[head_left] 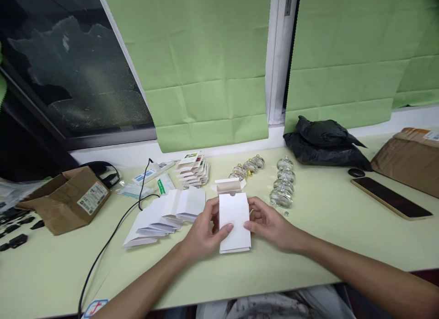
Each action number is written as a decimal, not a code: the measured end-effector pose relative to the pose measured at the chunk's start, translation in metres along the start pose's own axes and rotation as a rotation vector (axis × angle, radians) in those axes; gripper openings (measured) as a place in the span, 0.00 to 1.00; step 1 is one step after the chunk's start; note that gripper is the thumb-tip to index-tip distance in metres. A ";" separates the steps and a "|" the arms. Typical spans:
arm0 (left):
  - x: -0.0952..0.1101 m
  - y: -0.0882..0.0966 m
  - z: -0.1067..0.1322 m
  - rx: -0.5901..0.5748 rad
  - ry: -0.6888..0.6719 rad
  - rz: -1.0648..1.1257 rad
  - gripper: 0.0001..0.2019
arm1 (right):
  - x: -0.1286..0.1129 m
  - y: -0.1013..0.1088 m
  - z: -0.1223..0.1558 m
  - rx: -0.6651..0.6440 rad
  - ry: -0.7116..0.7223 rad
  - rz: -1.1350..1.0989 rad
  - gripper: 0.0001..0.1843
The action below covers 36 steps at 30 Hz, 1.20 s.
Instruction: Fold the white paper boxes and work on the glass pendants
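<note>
Both of my hands hold a small white cardboard box [234, 220] upright over the pale green table [308, 259], its top flap open. My left hand [203, 234] grips its left side with the thumb on the front face. My right hand [269, 224] pinches its right edge. To the left of the box lies a fanned row of flat white box blanks [164, 216]. Behind it are a stack of printed cards [194, 169] and two rows of clear glass ornaments [281, 187] with gold caps.
A torn brown cardboard box [70, 199] and a black cable [113, 232] lie at the left. A black plastic bag [324, 143], a phone [389, 197] and a brown parcel [409, 159] are at the right. Green blinds hang behind.
</note>
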<state>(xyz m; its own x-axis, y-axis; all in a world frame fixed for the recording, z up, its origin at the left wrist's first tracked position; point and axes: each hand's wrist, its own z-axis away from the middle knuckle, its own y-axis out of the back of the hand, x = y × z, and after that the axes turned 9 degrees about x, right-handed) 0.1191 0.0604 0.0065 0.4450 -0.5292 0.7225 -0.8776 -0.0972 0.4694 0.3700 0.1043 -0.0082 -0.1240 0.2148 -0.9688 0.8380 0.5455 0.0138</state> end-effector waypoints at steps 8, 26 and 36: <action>0.049 0.034 0.003 0.047 0.140 -0.064 0.26 | 0.000 0.003 0.000 0.060 0.003 -0.018 0.17; -0.018 0.079 -0.054 0.052 0.416 -1.007 0.31 | 0.011 0.005 -0.019 0.312 -0.029 0.415 0.26; -0.023 0.090 -0.075 0.043 0.378 -1.053 0.29 | 0.018 0.008 -0.019 0.288 -0.062 0.383 0.23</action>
<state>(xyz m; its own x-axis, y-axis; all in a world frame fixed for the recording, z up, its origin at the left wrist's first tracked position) 0.0429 0.1271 0.0704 0.9886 0.1233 0.0862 -0.0335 -0.3787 0.9249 0.3642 0.1275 -0.0210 0.2469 0.3029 -0.9205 0.9314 0.1881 0.3118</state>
